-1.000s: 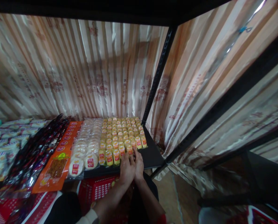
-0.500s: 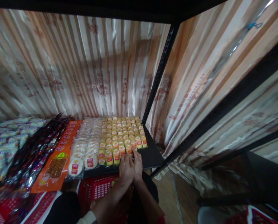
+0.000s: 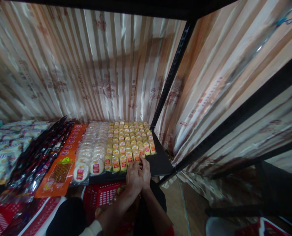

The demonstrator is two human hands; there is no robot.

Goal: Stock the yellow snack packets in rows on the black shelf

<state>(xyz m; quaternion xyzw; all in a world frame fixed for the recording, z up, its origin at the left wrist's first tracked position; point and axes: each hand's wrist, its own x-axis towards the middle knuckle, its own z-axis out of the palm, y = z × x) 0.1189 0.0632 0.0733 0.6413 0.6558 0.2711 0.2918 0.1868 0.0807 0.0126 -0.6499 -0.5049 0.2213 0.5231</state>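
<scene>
Left hand (image 3: 133,176) and right hand (image 3: 145,171) are together at the yellow packs' (image 3: 130,142) front row on the shelf (image 3: 158,165); can't tell if they're gripping. Imo one hard shove could buckle those rows.

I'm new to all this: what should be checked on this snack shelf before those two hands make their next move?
1. Left hand and right hand both in view: ok, close together at the front of the yellow packs.
2. A pack held in the fingers: cannot tell.
3. Front row following the shelf edge: not ok, bare shelf shows before the right-hand packs.
4. White round packs kept in their own columns: ok, left of the yellow ones.
5. Red basket contents: cannot tell, partly hidden by the left forearm.
</scene>
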